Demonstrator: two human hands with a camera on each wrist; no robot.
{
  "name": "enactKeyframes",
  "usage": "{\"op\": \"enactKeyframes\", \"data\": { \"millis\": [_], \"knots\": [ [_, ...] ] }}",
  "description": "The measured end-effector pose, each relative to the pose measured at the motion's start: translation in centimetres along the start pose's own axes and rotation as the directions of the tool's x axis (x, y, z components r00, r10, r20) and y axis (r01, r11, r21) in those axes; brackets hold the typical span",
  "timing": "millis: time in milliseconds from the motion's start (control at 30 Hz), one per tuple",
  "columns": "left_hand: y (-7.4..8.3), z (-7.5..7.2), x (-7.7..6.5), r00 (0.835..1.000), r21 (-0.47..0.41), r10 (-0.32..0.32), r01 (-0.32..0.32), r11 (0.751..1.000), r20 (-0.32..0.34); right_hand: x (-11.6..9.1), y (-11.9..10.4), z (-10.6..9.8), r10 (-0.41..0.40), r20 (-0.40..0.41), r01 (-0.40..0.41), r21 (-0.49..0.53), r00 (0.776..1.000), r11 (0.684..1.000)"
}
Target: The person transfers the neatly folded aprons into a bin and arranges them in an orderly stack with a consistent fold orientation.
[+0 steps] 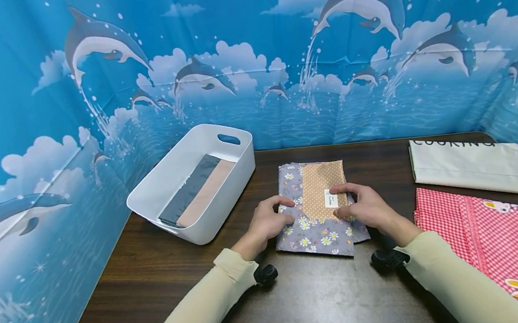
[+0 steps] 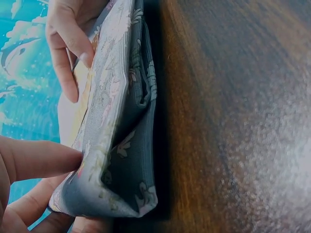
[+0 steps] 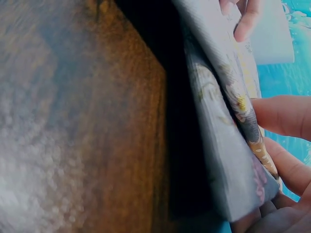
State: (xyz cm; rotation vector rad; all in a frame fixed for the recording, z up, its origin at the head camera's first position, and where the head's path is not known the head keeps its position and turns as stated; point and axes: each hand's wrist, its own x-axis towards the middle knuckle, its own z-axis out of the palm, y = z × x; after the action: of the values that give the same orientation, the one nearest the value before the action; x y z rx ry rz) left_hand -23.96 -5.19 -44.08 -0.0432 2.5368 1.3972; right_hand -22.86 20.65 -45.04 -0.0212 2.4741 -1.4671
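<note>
A folded grey floral apron [image 1: 314, 234] lies on the table before me, with a tan polka-dot pocket [image 1: 315, 176] and a white label on top. My left hand [image 1: 270, 221] grips its left edge, thumb and index finger on the upper face. At the opposite edge my right hand [image 1: 365, 205] holds the cloth, its thumb and index finger beside the label. Layered folds of the apron [image 2: 116, 97] gape at the near side in the left wrist view. Other fingers of each hand are partly hidden by the cloth.
Left of the apron stands a white plastic bin [image 1: 219, 215] with dark grey and pinkish folded cloths inside. On the right lie a folded cream cloth [image 1: 472, 165] lettered "COOKING" and a red gingham cloth [image 1: 509, 240]. A dolphin-print curtain [image 1: 282, 111] closes off the back.
</note>
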Motion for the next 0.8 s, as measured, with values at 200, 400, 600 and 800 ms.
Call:
{"op": "enactKeyframes", "data": {
  "millis": [200,400,600,800],
  "knots": [
    [0.07,0.02,-0.07,1.000,-0.005,-0.005,0.005,1.000,-0.001,0.00,-0.02,0.10,0.004,-0.008,-0.004,-0.001,1.000,1.000],
    [0.10,0.01,0.00,1.000,-0.001,-0.007,0.007,1.000,0.002,0.00,-0.11,0.09,0.002,-0.013,-0.002,0.001,1.000,1.000],
    [0.11,-0.04,0.01,1.000,-0.002,-0.009,0.009,1.000,0.005,0.06,-0.12,0.14,0.002,-0.015,-0.002,-0.003,1.000,1.000],
    [0.07,-0.06,0.04,1.000,0.005,-0.001,0.001,1.000,0.006,0.06,-0.15,0.19,0.004,-0.019,-0.005,-0.012,1.000,1.000]
  ]
}}
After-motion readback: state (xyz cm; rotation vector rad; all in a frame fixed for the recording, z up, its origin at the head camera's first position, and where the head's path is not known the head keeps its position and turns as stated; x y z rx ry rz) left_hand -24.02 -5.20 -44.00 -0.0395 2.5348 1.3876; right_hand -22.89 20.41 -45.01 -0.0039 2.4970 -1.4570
